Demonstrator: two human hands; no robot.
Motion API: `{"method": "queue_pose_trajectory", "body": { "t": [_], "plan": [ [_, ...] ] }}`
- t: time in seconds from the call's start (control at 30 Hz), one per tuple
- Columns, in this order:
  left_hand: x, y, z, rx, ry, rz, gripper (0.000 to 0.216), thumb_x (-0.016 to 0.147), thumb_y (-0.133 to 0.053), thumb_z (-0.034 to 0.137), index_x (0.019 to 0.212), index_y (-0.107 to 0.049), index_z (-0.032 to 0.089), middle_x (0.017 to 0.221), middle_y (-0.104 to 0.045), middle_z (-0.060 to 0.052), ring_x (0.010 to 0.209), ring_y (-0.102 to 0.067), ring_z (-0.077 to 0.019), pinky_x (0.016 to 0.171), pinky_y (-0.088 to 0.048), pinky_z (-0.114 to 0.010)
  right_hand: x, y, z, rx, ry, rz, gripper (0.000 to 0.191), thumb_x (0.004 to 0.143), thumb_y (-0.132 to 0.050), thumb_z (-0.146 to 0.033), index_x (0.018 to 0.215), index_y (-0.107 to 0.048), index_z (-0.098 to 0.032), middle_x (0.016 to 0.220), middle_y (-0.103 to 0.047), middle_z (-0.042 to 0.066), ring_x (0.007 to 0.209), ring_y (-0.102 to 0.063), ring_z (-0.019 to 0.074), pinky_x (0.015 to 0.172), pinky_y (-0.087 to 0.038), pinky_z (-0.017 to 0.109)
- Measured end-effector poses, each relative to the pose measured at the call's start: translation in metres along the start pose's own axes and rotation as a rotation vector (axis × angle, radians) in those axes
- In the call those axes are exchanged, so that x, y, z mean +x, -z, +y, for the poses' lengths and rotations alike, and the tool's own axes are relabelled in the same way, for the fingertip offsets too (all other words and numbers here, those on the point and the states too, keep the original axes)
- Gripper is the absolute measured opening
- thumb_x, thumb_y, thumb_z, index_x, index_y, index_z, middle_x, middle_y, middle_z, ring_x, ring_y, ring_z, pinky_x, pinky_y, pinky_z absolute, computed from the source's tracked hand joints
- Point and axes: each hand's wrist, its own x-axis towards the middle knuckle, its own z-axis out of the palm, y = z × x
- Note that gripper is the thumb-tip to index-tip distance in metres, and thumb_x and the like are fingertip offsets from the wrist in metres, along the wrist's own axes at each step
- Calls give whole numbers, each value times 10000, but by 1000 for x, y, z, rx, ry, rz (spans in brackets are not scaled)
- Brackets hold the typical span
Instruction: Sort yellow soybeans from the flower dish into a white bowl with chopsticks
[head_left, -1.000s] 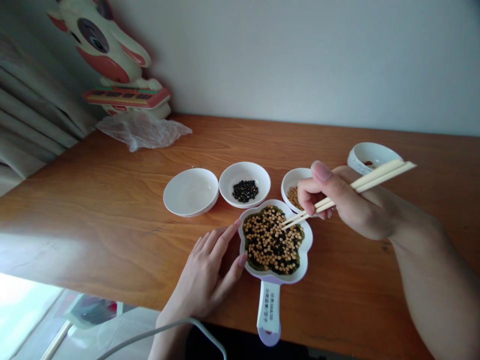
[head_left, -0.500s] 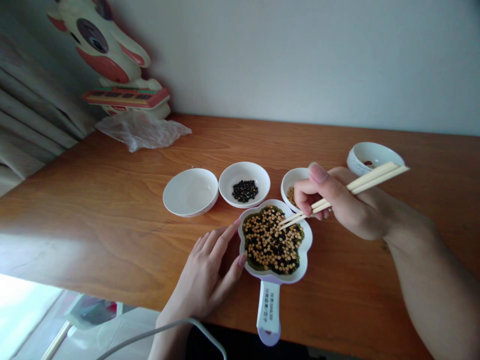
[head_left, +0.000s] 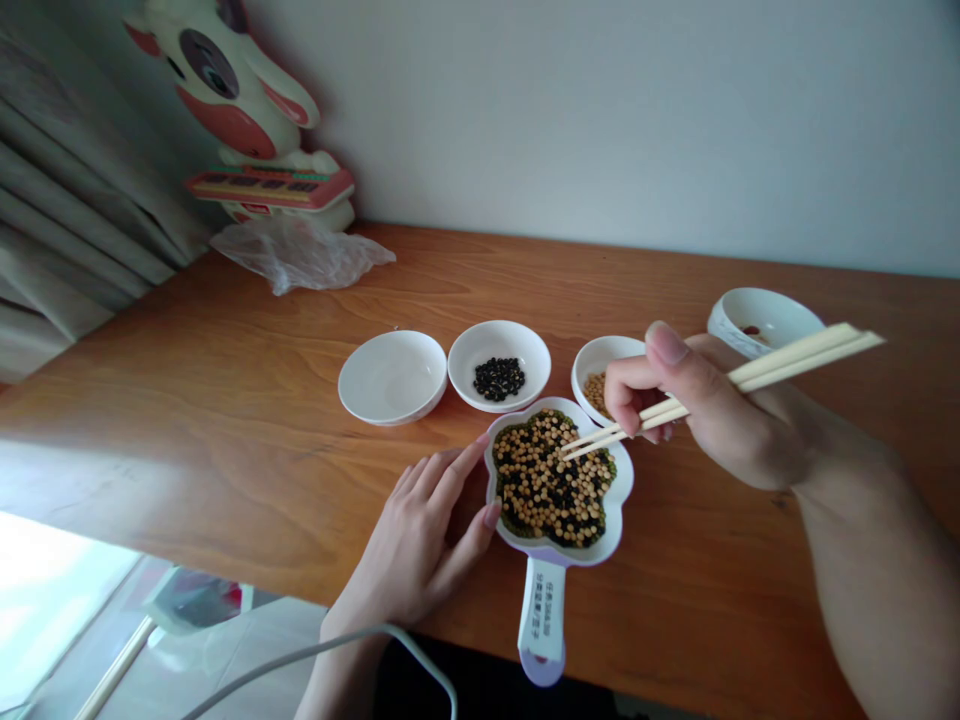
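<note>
Right hand (head_left: 712, 410) shifted rightward in view, grasping chopsticks (head_left: 802, 357), tips at mixed beans (head_left: 551, 485) in pan (head_left: 621, 490); left hand (head_left: 416, 530) splayed loosely, fingertips against pan rim.

Chopsticks (head_left: 795, 360) slant flatter; right hand (head_left: 746, 430) shifted rightward

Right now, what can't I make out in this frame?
Head view: the right side of the yellow bean bowl, covered by the right hand.
Head view: whether the chopsticks pinch any of the beans; too small to tell.
Head view: what the brown bits in the far bowl are; too small.
Head view: the top of the toy, cut off by the upper edge.
</note>
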Motion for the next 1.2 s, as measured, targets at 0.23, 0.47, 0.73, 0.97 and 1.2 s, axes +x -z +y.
{"method": "queue_pose_trajectory", "body": {
  "t": [0.23,0.47,0.73,0.97,1.2],
  "plan": [
    [1,2,5,-25,1,4,644,1072,-519,410,1656,-263,322,1353,-614,-94,1186,-600,-276,1077,-480,-476,4,-6,4,-26,-14,-21,676,1081,-187,-644,721,-570,-219,652,-552,19,598,-502,153,591,-390,332],
    [1,1,3,-9,-2,-10,669,1072,-507,452,1668,-248,290,1420,-604,-113,1255,-587,-291,1126,-453,-503,-41,-23,39,60,-12,129,680,1075,-190,-640,788,-652,-231,706,-613,52,666,-552,206,655,-409,368],
    [2,4,5,10,-41,5,684,1078,-493,447,1681,-225,266,1390,-623,-119,1230,-607,-295,1099,-469,-501,-82,-56,68,443,57,522,757,1035,-229,-710,766,-772,-257,621,-601,69,617,-521,226,591,-414,379],
    [1,4,7,9,-16,5,683,1077,-498,462,1678,-236,271,1346,-634,-111,1216,-601,-287,1124,-443,-496,-75,-85,62,538,64,471,759,1029,-209,-729,819,-759,-251,682,-609,58,690,-553,219,644,-475,363],
    [1,4,7,28,-17,5,700,1077,-502,446,1688,-194,300,1408,-610,-100,1237,-591,-287,1116,-442,-483,-75,-86,60,538,55,360,825,1002,-135,-782,787,-722,-244,678,-589,49,659,-549,211,604,-447,366]
  ]
}}
